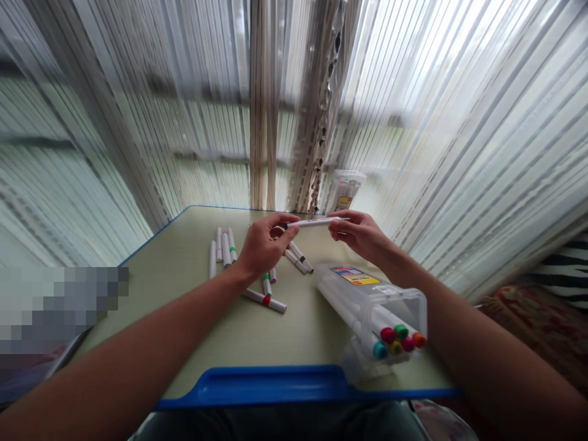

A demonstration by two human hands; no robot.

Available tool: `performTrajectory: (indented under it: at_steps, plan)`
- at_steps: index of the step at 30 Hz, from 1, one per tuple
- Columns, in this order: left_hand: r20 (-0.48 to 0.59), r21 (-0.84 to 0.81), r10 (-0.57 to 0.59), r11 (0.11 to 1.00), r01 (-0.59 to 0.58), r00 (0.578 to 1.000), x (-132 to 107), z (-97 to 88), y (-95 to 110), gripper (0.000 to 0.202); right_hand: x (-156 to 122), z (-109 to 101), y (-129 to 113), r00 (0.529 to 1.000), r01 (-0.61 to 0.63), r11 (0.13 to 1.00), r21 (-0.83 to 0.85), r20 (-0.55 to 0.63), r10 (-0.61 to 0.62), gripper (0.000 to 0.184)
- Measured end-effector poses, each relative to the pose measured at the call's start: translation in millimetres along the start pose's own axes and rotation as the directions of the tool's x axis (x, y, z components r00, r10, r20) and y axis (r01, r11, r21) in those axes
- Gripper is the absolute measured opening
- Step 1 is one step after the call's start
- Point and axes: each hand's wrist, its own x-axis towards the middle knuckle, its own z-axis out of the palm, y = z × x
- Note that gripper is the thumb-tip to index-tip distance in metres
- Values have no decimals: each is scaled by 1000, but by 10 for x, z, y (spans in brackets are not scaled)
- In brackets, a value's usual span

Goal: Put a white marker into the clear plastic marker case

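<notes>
Both hands grip a white marker [315, 222], held level above the far part of the table. My left hand [266, 240] pinches its dark-tipped end, and my right hand [356, 233] has the other end between thumb and fingers. Under and around my left hand lie several loose white markers, one with a red band [266, 301] and one with a green band [267, 284]. Two more markers [298, 258] rest between the hands. Below my right hand, a clear plastic case [374, 294] lies on its side, with several coloured marker ends [395, 340] at its near opening.
The pale table [206, 343] has a blue rim and a blue front tray [275, 383]. A second clear case [345, 191] stands at the far edge, before striped sheer curtains [206, 110]. Patterned fabric [519, 331] is at right; a blurred-out patch covers the left.
</notes>
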Motion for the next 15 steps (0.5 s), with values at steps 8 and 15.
performTrajectory:
  at_steps: [8,15]
  plan:
    - [19,2,16,1000,-16,1000,-9,20,20,31,-36,-36,-102,1000,3,999,-32,-12,-3,28]
    - [4,-16,23,1000,-23,1000,-6,33,22,28,-171,-16,-498,969,83,989,-123,-222,-109,24]
